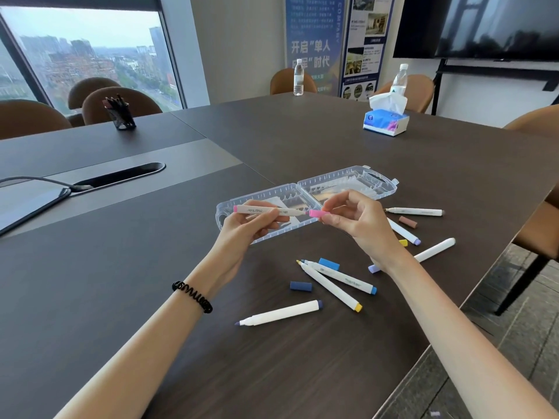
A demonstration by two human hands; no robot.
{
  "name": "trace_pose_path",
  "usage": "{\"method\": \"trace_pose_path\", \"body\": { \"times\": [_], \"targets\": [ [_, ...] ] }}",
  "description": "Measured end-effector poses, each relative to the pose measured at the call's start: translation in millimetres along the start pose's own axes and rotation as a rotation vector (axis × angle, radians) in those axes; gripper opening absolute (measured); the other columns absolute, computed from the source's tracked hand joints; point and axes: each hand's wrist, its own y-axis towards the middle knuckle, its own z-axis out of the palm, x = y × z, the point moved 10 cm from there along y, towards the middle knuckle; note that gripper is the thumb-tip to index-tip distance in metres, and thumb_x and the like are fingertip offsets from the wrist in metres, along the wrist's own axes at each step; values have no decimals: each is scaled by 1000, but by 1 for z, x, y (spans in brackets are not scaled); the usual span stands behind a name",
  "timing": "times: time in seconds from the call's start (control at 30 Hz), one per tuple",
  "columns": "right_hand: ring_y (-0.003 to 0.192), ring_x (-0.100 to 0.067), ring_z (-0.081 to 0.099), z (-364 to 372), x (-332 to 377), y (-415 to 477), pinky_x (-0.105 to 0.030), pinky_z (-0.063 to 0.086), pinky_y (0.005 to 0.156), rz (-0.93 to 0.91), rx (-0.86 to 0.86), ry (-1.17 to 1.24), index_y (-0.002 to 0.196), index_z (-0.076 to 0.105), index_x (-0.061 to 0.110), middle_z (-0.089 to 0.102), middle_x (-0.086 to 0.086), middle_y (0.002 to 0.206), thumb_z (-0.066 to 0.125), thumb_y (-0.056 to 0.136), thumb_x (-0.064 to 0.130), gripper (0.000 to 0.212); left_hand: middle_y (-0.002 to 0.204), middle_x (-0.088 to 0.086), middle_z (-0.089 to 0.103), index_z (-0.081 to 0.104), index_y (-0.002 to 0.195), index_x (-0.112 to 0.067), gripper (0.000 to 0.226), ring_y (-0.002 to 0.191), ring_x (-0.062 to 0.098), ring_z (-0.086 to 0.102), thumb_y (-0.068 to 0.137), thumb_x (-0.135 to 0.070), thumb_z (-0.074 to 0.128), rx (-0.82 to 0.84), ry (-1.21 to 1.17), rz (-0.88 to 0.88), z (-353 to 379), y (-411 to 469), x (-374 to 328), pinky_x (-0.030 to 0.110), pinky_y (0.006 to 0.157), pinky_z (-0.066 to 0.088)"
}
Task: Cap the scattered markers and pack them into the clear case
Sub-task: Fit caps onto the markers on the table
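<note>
My left hand (248, 226) holds a white marker with a pink end (266, 210) level above the open clear case (348, 179). My right hand (354, 219) pinches a pink cap (317, 213) just at the marker's tip. Several uncapped white markers lie on the table nearer to me: a purple-tipped one (281, 313), a yellow-ended one (329, 285), a blue-ended one (344, 278). Loose caps lie among them: light blue (329, 263), dark blue (301, 286), brown (407, 221), lilac (374, 268). More markers (414, 211) lie right of my right hand.
A tissue box (386, 122) and two water bottles (298, 79) stand at the far side. A black pen holder (120, 114) stands far left. A cable runs from a table slot (121, 176). The table's edge (484, 282) runs close on the right, with chairs around.
</note>
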Motion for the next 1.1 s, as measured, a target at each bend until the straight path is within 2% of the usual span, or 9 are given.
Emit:
{"method": "trace_pose_path", "body": {
  "times": [0.3,0.4,0.57,0.63,0.7,0.77,0.87,1.0,1.1],
  "targets": [
    [85,-13,71,8,6,-1,-23,56,82,-20,14,17,98,65,7,72,-3,93,78,77,15,26,103,12,73,63,112,-3,28,92,17,65,90,-21,63,-7,38,-8,1,-1,2,39,95,45],
    [87,-14,71,7,7,-2,-25,56,83,-26,21,14,97,65,9,72,-5,95,77,78,12,22,103,12,73,63,112,-3,28,93,18,65,91,-21,63,-5,50,-9,1,0,3,38,94,46],
    [92,-15,70,13,10,-1,-28,56,85,-52,47,-63,95,68,12,72,-3,96,77,78,9,19,97,7,73,69,103,-4,25,87,10,63,84,-21,69,-3,56,-13,3,-1,3,32,89,46],
    [90,-14,70,16,12,-1,-29,56,85,-79,52,-107,92,71,13,73,-1,93,78,76,9,18,97,14,70,72,92,-4,17,82,8,58,80,-17,74,-4,100,-23,3,0,1,29,82,43],
    [85,-9,70,18,15,-3,-23,55,82,-110,63,-163,91,74,15,74,4,89,78,76,9,17,95,22,66,71,82,-5,15,82,14,53,73,-15,77,9,135,-44,3,1,0,30,79,40],
    [82,-4,68,20,18,-5,-16,52,77,-135,71,-215,91,75,18,73,10,85,77,77,8,17,89,15,67,73,77,-7,11,81,18,55,69,-14,73,16,104,-60,2,2,-2,30,77,42],
    [78,0,67,17,22,-7,-10,48,72,-159,55,-240,92,76,17,73,9,84,76,79,11,15,88,11,68,77,86,-7,16,82,18,59,87,-16,65,48,95,-47,1,1,-6,29,77,45],
    [78,-5,66,11,27,-4,-15,52,73,-187,48,-308,92,75,19,73,5,84,75,80,14,14,67,-5,68,75,79,-10,23,62,4,53,93,-24,62,102,507,91,10,0,-13,13,63,41],
    [71,-6,63,18,27,-5,-16,51,70,-188,122,-368,92,73,18,69,3,79,73,82,17,10,53,-7,51,72,78,-17,34,48,5,39,98,-36,51,98,828,238,22,-3,-16,16,52,30]
  ]
}}
